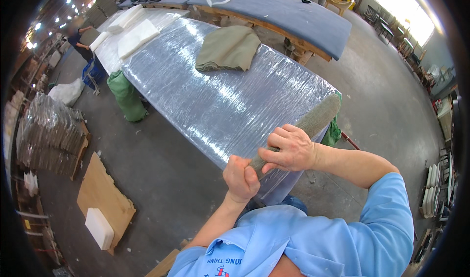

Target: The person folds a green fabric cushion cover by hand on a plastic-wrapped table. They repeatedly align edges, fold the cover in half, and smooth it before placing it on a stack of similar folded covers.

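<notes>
A long, padded-looking piece in grey-green woven fabric [319, 114] lies across the near end of a table wrapped in clear plastic film [235, 100]. My left hand [241, 179] is closed in a fist at the left end of this piece, gripping its fabric. Close beside it, my right hand [290, 148] has its fingers curled over the piece, pinching the cloth near the same end. Under my fingers the fabric's edge is hidden. Farther up the table rests a stack of olive-green cloth pieces [228, 49].
White foam blocks [138, 38] lie at the table's far end. Behind stands a blue-grey padded table [289, 17]. A green sack [126, 96], a cardboard sheet [105, 198] and plastic-wrapped stacks [49, 135] are at left. Other people [81, 42] stand farther off.
</notes>
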### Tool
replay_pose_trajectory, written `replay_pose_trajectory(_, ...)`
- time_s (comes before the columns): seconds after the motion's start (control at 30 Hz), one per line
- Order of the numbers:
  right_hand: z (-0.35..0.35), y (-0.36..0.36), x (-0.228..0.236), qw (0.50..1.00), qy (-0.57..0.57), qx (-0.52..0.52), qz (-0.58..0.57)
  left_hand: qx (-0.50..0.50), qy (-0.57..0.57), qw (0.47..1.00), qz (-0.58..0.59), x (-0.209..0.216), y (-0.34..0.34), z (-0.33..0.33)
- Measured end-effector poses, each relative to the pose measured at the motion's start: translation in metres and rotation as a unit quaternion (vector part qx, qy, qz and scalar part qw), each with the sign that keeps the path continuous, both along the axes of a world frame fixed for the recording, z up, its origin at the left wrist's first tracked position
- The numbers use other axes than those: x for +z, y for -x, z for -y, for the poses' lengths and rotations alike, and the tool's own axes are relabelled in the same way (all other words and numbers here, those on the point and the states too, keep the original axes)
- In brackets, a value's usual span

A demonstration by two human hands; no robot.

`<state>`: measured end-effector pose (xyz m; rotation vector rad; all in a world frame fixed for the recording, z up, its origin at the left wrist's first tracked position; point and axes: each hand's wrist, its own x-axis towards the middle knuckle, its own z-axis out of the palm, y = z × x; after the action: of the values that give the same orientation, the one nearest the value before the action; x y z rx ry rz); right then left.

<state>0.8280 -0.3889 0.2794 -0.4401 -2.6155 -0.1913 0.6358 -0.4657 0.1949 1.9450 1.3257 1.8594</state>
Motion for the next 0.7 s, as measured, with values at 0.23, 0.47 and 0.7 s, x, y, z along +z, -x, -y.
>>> replay_pose_trajectory(0.23,0.005,0.0,0.009,0.997,0.058,0.008,0.046,-0.022,0.051,0.996,0.076,0.006,-0.001,0.005)
replay_pose_trajectory(0.47,-0.002,-0.005,0.013,0.995,0.084,0.007,0.058,-0.092,0.068,0.993,0.003,0.015,0.017,0.028)
replay_pose_trajectory(0.7,0.007,0.017,-0.003,1.0,0.011,-0.026,0.004,-0.048,0.048,0.992,-0.109,-0.009,0.03,0.016)
